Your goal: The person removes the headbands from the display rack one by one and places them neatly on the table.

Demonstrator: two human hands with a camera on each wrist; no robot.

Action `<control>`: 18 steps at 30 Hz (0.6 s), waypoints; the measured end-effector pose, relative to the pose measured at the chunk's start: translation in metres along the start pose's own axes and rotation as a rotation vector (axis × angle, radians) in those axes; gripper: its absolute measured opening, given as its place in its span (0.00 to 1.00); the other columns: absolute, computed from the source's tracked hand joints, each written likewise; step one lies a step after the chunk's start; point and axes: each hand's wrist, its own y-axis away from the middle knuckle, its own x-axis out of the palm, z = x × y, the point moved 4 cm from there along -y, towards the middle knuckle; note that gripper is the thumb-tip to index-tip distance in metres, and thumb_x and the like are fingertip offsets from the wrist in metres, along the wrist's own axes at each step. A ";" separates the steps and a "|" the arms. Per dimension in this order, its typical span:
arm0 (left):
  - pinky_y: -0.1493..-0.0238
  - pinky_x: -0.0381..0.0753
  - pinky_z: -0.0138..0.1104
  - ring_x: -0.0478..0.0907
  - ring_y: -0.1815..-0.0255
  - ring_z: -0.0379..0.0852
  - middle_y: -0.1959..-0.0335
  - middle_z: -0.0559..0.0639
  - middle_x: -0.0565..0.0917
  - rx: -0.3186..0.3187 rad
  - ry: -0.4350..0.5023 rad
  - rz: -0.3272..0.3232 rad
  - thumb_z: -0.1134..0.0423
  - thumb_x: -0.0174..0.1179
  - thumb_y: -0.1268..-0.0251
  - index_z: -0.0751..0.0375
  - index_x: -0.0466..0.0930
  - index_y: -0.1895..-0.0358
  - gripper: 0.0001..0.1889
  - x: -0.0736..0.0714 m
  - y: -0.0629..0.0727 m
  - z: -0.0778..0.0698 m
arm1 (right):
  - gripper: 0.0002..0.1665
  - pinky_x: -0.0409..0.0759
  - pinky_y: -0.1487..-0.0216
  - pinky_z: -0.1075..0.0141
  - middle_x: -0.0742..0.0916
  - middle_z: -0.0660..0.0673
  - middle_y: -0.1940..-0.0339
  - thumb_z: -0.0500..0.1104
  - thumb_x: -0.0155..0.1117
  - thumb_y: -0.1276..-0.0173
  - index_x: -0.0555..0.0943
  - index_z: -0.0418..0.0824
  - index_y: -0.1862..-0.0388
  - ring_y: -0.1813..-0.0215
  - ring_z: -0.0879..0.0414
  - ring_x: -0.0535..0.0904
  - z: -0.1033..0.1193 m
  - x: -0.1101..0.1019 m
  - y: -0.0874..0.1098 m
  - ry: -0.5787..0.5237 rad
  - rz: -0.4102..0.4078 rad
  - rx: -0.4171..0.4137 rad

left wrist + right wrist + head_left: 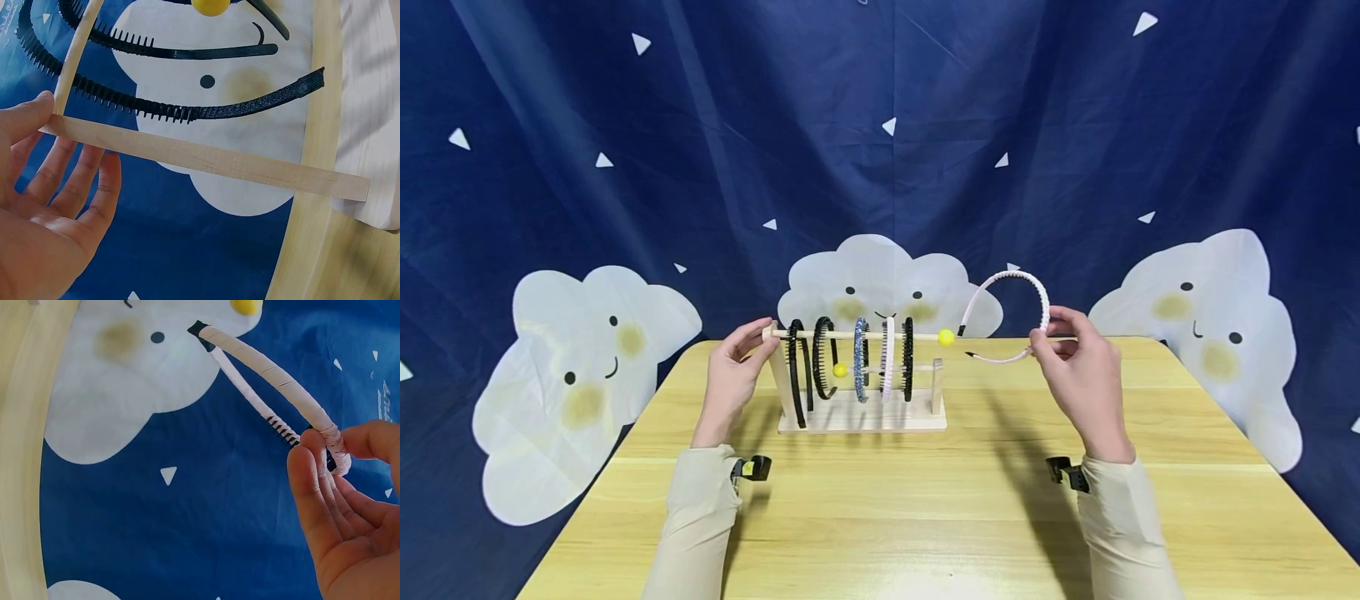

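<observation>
A pale pink headband with black tips is pinched at its curve between the thumb and fingers of my right hand, held up to the right of a wooden headband rack. My left hand grips the top of the rack's left post, thumb at the post's end in the left wrist view. From that post a rod runs rightward to a yellow ball. Several headbands hang on the rack: black ones at the left, a blue one, a pink one and a black one.
The rack stands toward the back of a light wooden table. A lower rod with its own yellow ball extends from a shorter right post. Behind the table hangs a dark blue curtain with clouds and white triangles.
</observation>
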 end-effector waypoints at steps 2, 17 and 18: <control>0.50 0.81 0.23 0.83 0.50 0.32 0.49 0.36 0.87 0.000 -0.003 -0.002 0.66 0.67 0.31 0.65 0.82 0.38 0.19 0.000 0.000 0.000 | 0.19 0.75 0.68 0.85 0.88 0.40 0.60 0.37 0.67 0.30 0.82 0.35 0.41 0.69 0.84 0.79 -0.002 -0.002 -0.001 -0.001 -0.002 0.011; 0.51 0.81 0.23 0.83 0.51 0.32 0.50 0.34 0.87 0.012 0.001 0.002 0.67 0.67 0.31 0.70 0.80 0.38 0.21 -0.001 -0.001 0.002 | 0.23 0.76 0.72 0.82 0.86 0.51 0.60 0.42 0.64 0.29 0.80 0.37 0.37 0.71 0.80 0.81 -0.027 -0.031 -0.007 0.021 -0.062 0.162; 0.51 0.82 0.23 0.83 0.51 0.32 0.50 0.35 0.87 0.015 0.003 0.002 0.67 0.67 0.31 0.70 0.80 0.38 0.21 -0.001 0.000 0.002 | 0.23 0.77 0.72 0.82 0.86 0.53 0.60 0.42 0.64 0.29 0.80 0.37 0.37 0.71 0.79 0.81 -0.029 -0.033 -0.007 0.018 -0.065 0.179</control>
